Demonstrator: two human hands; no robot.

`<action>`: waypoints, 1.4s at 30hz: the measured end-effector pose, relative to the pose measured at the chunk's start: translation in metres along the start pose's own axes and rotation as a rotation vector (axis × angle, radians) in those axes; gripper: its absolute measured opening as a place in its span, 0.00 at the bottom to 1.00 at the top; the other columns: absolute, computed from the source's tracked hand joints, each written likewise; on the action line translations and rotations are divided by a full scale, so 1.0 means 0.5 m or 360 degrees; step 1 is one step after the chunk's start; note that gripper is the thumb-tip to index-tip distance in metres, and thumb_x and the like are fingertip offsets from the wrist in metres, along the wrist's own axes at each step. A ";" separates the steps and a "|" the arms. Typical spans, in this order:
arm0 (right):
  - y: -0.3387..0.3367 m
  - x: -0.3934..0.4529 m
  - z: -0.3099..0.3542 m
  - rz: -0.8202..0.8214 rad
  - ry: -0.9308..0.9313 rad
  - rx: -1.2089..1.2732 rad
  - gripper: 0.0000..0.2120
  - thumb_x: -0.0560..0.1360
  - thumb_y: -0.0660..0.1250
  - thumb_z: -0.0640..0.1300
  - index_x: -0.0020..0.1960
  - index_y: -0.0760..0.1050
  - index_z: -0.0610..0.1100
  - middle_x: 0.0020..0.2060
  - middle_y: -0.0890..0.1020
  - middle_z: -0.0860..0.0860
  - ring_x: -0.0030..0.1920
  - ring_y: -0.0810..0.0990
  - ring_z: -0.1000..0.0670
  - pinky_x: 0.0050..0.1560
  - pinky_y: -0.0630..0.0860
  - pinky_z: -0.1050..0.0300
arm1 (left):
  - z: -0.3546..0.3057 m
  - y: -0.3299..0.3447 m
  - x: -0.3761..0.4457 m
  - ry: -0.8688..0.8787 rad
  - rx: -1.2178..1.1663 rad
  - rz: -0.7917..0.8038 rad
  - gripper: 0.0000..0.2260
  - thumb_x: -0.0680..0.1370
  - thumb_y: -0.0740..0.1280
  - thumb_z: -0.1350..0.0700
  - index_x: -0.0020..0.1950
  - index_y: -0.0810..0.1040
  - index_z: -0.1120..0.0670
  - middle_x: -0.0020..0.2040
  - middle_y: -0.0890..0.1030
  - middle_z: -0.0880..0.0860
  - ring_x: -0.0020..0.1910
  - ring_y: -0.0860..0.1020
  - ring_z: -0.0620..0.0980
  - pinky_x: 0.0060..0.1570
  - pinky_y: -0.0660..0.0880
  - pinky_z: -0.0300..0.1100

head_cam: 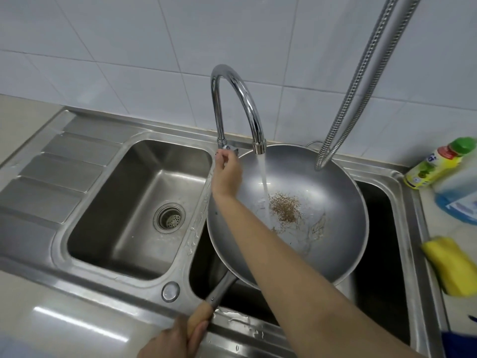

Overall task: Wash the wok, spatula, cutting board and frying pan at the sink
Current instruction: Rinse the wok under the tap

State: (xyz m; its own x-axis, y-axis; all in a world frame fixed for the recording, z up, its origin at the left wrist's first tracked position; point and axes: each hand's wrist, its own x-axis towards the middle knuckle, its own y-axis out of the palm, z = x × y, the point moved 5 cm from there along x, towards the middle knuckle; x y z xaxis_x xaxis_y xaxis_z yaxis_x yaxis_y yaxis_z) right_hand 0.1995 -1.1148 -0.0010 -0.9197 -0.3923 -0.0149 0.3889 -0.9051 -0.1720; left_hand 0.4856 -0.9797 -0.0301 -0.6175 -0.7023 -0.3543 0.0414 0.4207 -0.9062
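A large grey wok (322, 177) sits tilted over the right basin of the steel double sink (196, 228). Brown food bits lie at its bottom. Water runs from the curved chrome tap (232, 81) into the wok. My left hand (173, 339) grips the wok's wooden handle at the front edge of the sink. Reaching across the wok's left rim, my right hand (227, 171) holds the tap lever at the tap's base. Spatula, cutting board and frying pan are not in view.
The left basin (144, 177) holds nothing, with a drain strainer (169, 217) and a ribbed drainboard (59, 171) beside it. Right counter: a dish soap bottle (438, 164), a blue liquid bottle (459, 200), a yellow sponge (449, 264). A metal hose (361, 86) hangs by the wall.
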 end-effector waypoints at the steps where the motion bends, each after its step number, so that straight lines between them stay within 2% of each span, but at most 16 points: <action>1: 0.005 -0.002 -0.003 -0.0021 0.0062 0.0034 0.09 0.80 0.59 0.44 0.54 0.76 0.42 0.50 0.82 0.48 0.49 0.80 0.47 0.49 0.76 0.54 | -0.008 -0.009 -0.002 0.0000 -0.0046 -0.0066 0.20 0.64 0.27 0.27 0.54 0.41 0.16 0.42 0.76 0.40 0.42 0.81 0.39 0.44 0.76 0.32; 3: 0.019 -0.006 -0.007 -0.0049 0.0161 0.0110 0.08 0.80 0.58 0.43 0.54 0.74 0.43 0.48 0.82 0.49 0.48 0.81 0.46 0.51 0.77 0.46 | -0.004 -0.021 -0.006 -0.0091 -0.0235 -0.0232 0.23 0.62 0.27 0.24 0.53 0.48 0.23 0.33 0.73 0.41 0.37 0.82 0.42 0.41 0.78 0.37; 5: 0.028 -0.008 -0.005 -0.0061 0.0202 0.0162 0.07 0.80 0.57 0.42 0.54 0.73 0.44 0.46 0.83 0.50 0.47 0.81 0.46 0.51 0.78 0.46 | 0.016 -0.005 -0.001 -0.0201 -0.0339 -0.0195 0.30 0.63 0.32 0.21 0.50 0.63 0.30 0.27 0.72 0.42 0.29 0.82 0.48 0.32 0.78 0.44; 7: 0.028 -0.010 -0.002 -0.0064 0.0210 0.0169 0.08 0.81 0.56 0.41 0.55 0.72 0.44 0.47 0.83 0.49 0.47 0.80 0.49 0.49 0.76 0.54 | 0.027 0.008 0.003 -0.0227 -0.0302 -0.0217 0.33 0.66 0.36 0.21 0.42 0.73 0.36 0.24 0.76 0.45 0.24 0.80 0.49 0.27 0.77 0.43; 8: 0.026 -0.012 -0.001 -0.0057 0.0212 0.0155 0.08 0.81 0.55 0.41 0.55 0.72 0.43 0.48 0.83 0.49 0.47 0.79 0.50 0.47 0.72 0.59 | 0.030 0.015 0.005 -0.0248 -0.0276 -0.0169 0.37 0.65 0.33 0.21 0.43 0.76 0.38 0.27 0.79 0.46 0.26 0.81 0.48 0.29 0.77 0.42; 12: 0.024 -0.024 -0.012 -0.0030 0.0192 0.0116 0.08 0.80 0.55 0.40 0.55 0.71 0.43 0.47 0.82 0.48 0.46 0.78 0.50 0.44 0.67 0.61 | 0.046 0.023 0.010 -0.0285 0.0002 -0.0180 0.50 0.55 0.21 0.23 0.50 0.75 0.39 0.38 0.83 0.45 0.38 0.83 0.43 0.40 0.77 0.40; 17: 0.023 -0.035 -0.038 0.0003 0.0191 0.0086 0.07 0.79 0.57 0.39 0.54 0.72 0.44 0.45 0.81 0.50 0.45 0.78 0.50 0.44 0.70 0.60 | 0.042 0.031 0.008 -0.0188 0.0024 -0.0084 0.48 0.56 0.19 0.25 0.66 0.59 0.28 0.46 0.81 0.42 0.44 0.82 0.42 0.46 0.77 0.38; 22: 0.027 -0.034 -0.038 -0.0021 0.0186 0.0132 0.08 0.79 0.56 0.38 0.55 0.71 0.42 0.43 0.79 0.51 0.44 0.77 0.52 0.44 0.69 0.61 | 0.021 0.002 0.007 -0.0316 0.0040 -0.0011 0.57 0.48 0.16 0.25 0.56 0.72 0.39 0.40 0.80 0.46 0.46 0.83 0.44 0.46 0.76 0.37; 24: 0.029 -0.035 -0.041 -0.0027 0.0181 0.0162 0.08 0.79 0.56 0.38 0.55 0.72 0.41 0.41 0.78 0.53 0.43 0.76 0.52 0.44 0.70 0.61 | 0.014 -0.011 0.003 -0.0296 -0.0021 -0.0102 0.53 0.52 0.19 0.23 0.55 0.74 0.38 0.36 0.78 0.46 0.42 0.83 0.45 0.44 0.78 0.39; 26: 0.027 -0.031 -0.037 -0.0008 0.0130 0.0180 0.07 0.80 0.56 0.38 0.55 0.72 0.41 0.40 0.77 0.54 0.42 0.76 0.53 0.42 0.70 0.66 | 0.008 -0.014 0.008 -0.0261 -0.0021 -0.0093 0.41 0.65 0.29 0.23 0.45 0.78 0.39 0.25 0.74 0.47 0.28 0.81 0.45 0.28 0.77 0.41; 27: 0.025 -0.024 -0.030 -0.0001 0.0097 0.0192 0.07 0.80 0.56 0.39 0.55 0.72 0.40 0.40 0.78 0.53 0.42 0.76 0.54 0.41 0.69 0.69 | 0.006 -0.014 0.005 -0.0229 -0.0052 -0.0022 0.34 0.72 0.35 0.26 0.38 0.77 0.40 0.20 0.70 0.48 0.19 0.76 0.44 0.19 0.72 0.40; 29: 0.024 -0.003 -0.011 -0.0012 0.0064 0.0233 0.07 0.81 0.56 0.40 0.54 0.71 0.40 0.40 0.79 0.51 0.41 0.76 0.54 0.41 0.69 0.68 | 0.005 -0.015 -0.003 -0.0113 0.0047 -0.0128 0.27 0.78 0.43 0.32 0.34 0.75 0.40 0.15 0.63 0.49 0.11 0.69 0.44 0.11 0.62 0.36; 32: 0.022 0.030 0.015 -0.0038 0.0113 0.0283 0.04 0.81 0.56 0.41 0.49 0.69 0.46 0.39 0.79 0.52 0.43 0.78 0.51 0.45 0.72 0.58 | -0.005 -0.040 -0.007 -0.0020 0.0163 -0.0421 0.22 0.79 0.43 0.34 0.38 0.71 0.39 0.16 0.61 0.47 0.11 0.67 0.43 0.10 0.62 0.36; 35: 0.022 0.054 0.012 -0.0028 0.0132 0.0260 0.05 0.81 0.56 0.42 0.47 0.67 0.48 0.40 0.81 0.49 0.45 0.79 0.47 0.49 0.75 0.51 | -0.020 -0.049 -0.007 0.0091 0.0201 -0.0507 0.14 0.80 0.41 0.35 0.43 0.61 0.37 0.24 0.54 0.45 0.11 0.67 0.42 0.10 0.63 0.35; 39: 0.009 0.093 0.031 -0.0039 0.0267 0.0322 0.09 0.81 0.55 0.45 0.42 0.65 0.51 0.35 0.79 0.51 0.39 0.78 0.48 0.51 0.76 0.45 | -0.004 -0.021 -0.003 0.0065 0.0106 -0.0338 0.16 0.79 0.42 0.34 0.43 0.64 0.39 0.16 0.64 0.45 0.11 0.68 0.43 0.09 0.65 0.37; 42: 0.000 0.101 0.046 -0.0041 0.0361 0.0342 0.11 0.81 0.56 0.46 0.40 0.65 0.52 0.32 0.78 0.53 0.37 0.77 0.49 0.51 0.75 0.44 | -0.003 -0.019 -0.005 0.0006 -0.0006 -0.0129 0.17 0.79 0.41 0.35 0.46 0.64 0.41 0.17 0.65 0.42 0.12 0.69 0.44 0.09 0.65 0.37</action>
State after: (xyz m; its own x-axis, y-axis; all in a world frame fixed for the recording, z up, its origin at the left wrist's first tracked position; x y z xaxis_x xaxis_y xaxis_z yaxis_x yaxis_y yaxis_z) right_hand 0.1542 -1.1382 0.0208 -0.9086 -0.3440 -0.2369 0.3455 -0.9377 0.0368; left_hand 0.4857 -0.9810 -0.0201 -0.6217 -0.7319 -0.2791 -0.0119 0.3650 -0.9309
